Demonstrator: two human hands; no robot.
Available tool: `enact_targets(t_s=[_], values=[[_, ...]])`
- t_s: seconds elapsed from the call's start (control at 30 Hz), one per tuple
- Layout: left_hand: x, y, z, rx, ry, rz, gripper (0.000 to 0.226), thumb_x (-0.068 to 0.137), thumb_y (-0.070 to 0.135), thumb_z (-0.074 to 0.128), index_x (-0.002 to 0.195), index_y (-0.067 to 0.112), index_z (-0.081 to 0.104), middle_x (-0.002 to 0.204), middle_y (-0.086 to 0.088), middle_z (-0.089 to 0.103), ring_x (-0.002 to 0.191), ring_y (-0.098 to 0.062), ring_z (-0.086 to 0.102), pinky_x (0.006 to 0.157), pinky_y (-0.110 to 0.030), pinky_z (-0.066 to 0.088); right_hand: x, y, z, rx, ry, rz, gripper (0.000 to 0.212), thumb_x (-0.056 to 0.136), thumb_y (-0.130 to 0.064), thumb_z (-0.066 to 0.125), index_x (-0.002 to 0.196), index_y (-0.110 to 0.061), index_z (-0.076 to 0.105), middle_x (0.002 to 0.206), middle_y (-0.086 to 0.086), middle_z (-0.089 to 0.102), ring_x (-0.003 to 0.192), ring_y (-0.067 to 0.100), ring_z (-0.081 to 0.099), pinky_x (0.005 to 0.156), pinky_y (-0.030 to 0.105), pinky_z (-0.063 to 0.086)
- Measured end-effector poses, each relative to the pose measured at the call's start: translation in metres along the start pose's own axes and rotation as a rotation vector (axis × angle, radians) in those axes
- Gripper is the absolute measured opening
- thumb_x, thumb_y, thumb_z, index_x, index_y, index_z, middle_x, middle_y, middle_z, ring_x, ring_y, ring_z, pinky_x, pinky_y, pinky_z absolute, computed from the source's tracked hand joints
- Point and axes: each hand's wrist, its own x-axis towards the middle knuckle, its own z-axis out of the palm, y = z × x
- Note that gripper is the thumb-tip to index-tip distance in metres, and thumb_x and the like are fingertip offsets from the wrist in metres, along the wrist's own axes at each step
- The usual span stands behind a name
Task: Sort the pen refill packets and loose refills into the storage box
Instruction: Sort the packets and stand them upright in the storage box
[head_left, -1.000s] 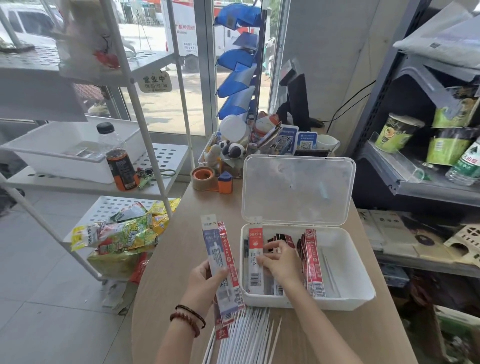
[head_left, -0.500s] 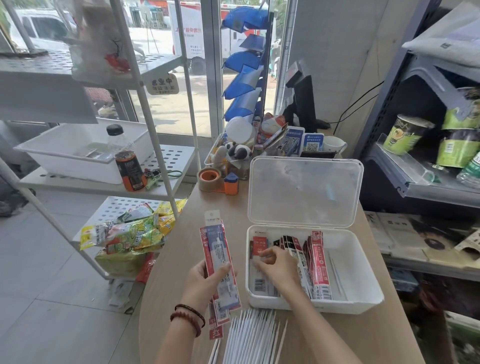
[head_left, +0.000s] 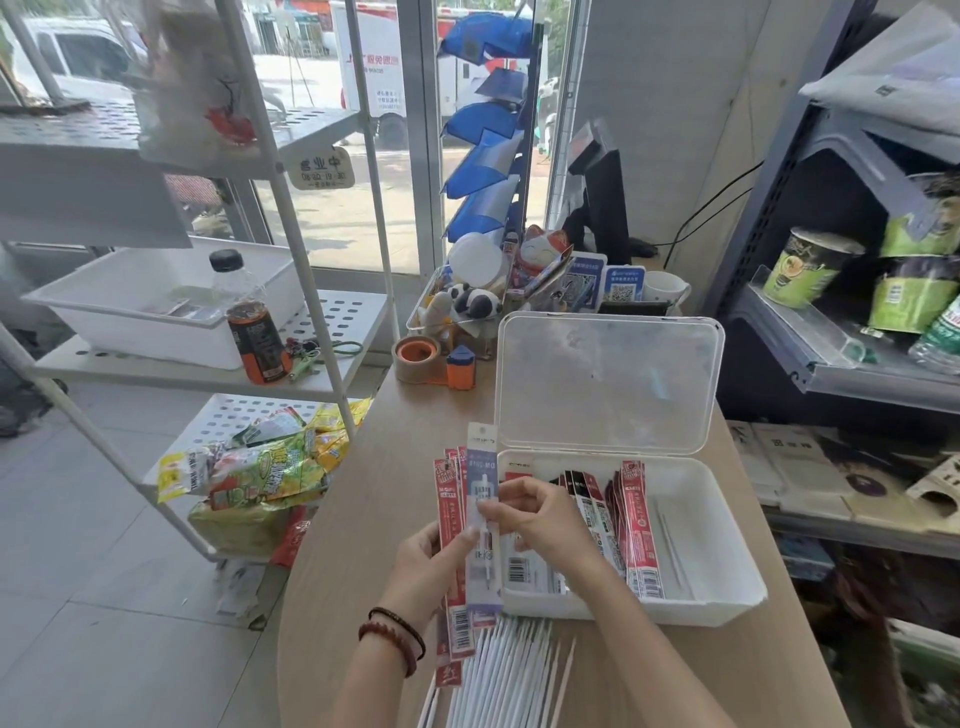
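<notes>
The white storage box (head_left: 727, 597) stands open on the wooden table, its clear lid (head_left: 608, 384) tilted up. Red and black refill packets (head_left: 636, 525) stand on edge inside it. My left hand (head_left: 423, 566) grips a fan of red packets (head_left: 451, 540) just left of the box. My right hand (head_left: 540, 519) pinches the front white-and-blue packet (head_left: 482, 467) of that fan. A bundle of loose white refills (head_left: 498, 675) lies on the table under my wrists.
A tape roll (head_left: 417, 356) and an orange sharpener (head_left: 461, 366) sit behind the box, with a cluttered desk organiser (head_left: 483, 296) beyond. A white rack (head_left: 332, 332) holding a bottle and snack bags stands at the left. Grey shelving (head_left: 810, 364) lines the right.
My right hand has left the box and come left onto the packets in my left hand, taking hold of the white-and-blue one. The left hand's fan has shifted toward the box.
</notes>
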Motion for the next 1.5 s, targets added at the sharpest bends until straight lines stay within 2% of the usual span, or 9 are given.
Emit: enact_targets(t_s=[0.37,0.57,0.67,0.77,0.87,1.03,1.17,1.33,1.5], values=[[0.0,0.0,-0.01,-0.057,0.028,0.007,0.012,0.091,0.007,0.056,0.101,0.008,0.062,0.085,-0.016,0.074,0.066,-0.019,0.071,0.056,-0.028,0.057,0.008,0.017,-0.019,-0.113,0.271,0.054,0.01,0.09,-0.02,0.068,0.098,-0.018,0.062,0.088,-0.003,0.07,0.064,0.003,0.064,0.046,0.009,0.046],[-0.003,-0.001,-0.009,-0.067,0.04,0.022,0.013,0.091,0.009,0.056,0.102,0.009,0.062,0.091,-0.017,0.073,0.074,-0.023,0.069,0.066,-0.033,0.057,0.017,0.025,-0.014,-0.223,0.351,0.082,0.016,0.09,-0.017,0.068,0.105,-0.011,0.064,0.089,0.0,0.067,0.077,0.015,0.068,0.061,0.022,0.057],[-0.002,-0.002,-0.011,-0.073,0.059,0.024,0.011,0.09,0.011,0.057,0.1,0.01,0.062,0.083,-0.009,0.073,0.069,-0.019,0.069,0.062,-0.03,0.056,0.018,0.03,-0.009,-0.306,0.319,0.077,0.02,0.087,-0.017,0.073,0.104,-0.014,0.065,0.079,-0.006,0.066,0.068,0.007,0.065,0.051,0.014,0.048],[0.0,-0.001,-0.011,-0.075,0.066,0.024,0.01,0.09,0.012,0.057,0.099,0.01,0.063,0.079,-0.006,0.072,0.066,-0.017,0.068,0.06,-0.028,0.055,0.018,0.034,-0.003,-0.384,0.348,0.038,0.025,0.083,-0.017,0.076,0.105,-0.017,0.065,0.08,-0.009,0.067,0.069,-0.002,0.061,0.054,0.007,0.042],[0.001,0.0,-0.01,-0.078,0.062,0.028,0.012,0.09,0.012,0.058,0.1,0.011,0.063,0.08,-0.006,0.073,0.067,-0.017,0.069,0.06,-0.028,0.055,0.021,0.036,0.0,-0.532,0.333,-0.017,0.022,0.084,-0.015,0.075,0.106,-0.016,0.073,0.099,-0.002,0.072,0.082,0.004,0.062,0.066,0.006,0.043],[0.003,0.001,-0.005,-0.075,0.031,0.032,0.015,0.089,0.013,0.059,0.103,0.011,0.062,0.08,-0.006,0.073,0.066,-0.017,0.068,0.06,-0.029,0.054,0.023,0.035,-0.006,-0.646,0.174,-0.026,0.024,0.09,-0.021,0.069,0.114,-0.018,0.069,0.114,-0.001,0.065,0.097,0.009,0.059,0.088,0.018,0.048],[0.004,0.002,0.004,-0.074,-0.008,0.044,0.017,0.088,0.013,0.059,0.105,0.011,0.063,0.081,-0.006,0.073,0.067,-0.016,0.069,0.06,-0.028,0.054,0.011,0.025,-0.019,-0.5,0.222,-0.083,0.021,0.09,-0.03,0.068,0.108,-0.021,0.07,0.102,-0.009,0.068,0.081,-0.003,0.058,0.068,0.005,0.044],[0.005,0.0,0.031,-0.044,-0.105,0.045,0.02,0.087,0.014,0.061,0.106,0.013,0.064,0.084,-0.006,0.075,0.071,-0.018,0.07,0.062,-0.029,0.056,-0.018,0.017,-0.038,-0.193,0.109,-0.097,0.024,0.084,-0.054,0.067,0.096,-0.033,0.069,0.087,-0.013,0.072,0.075,-0.001,0.067,0.063,0.011,0.05],[0.005,-0.007,0.072,0.087,-0.188,0.068,0.022,0.086,0.014,0.065,0.107,0.02,0.066,0.092,-0.005,0.075,0.083,-0.02,0.071,0.074,-0.034,0.058,-0.036,0.031,-0.063,-0.059,0.203,-0.06,0.03,0.077,-0.043,0.079,0.097,-0.022,0.071,0.086,-0.004,0.074,0.075,0.006,0.07,0.059,0.016,0.05]])
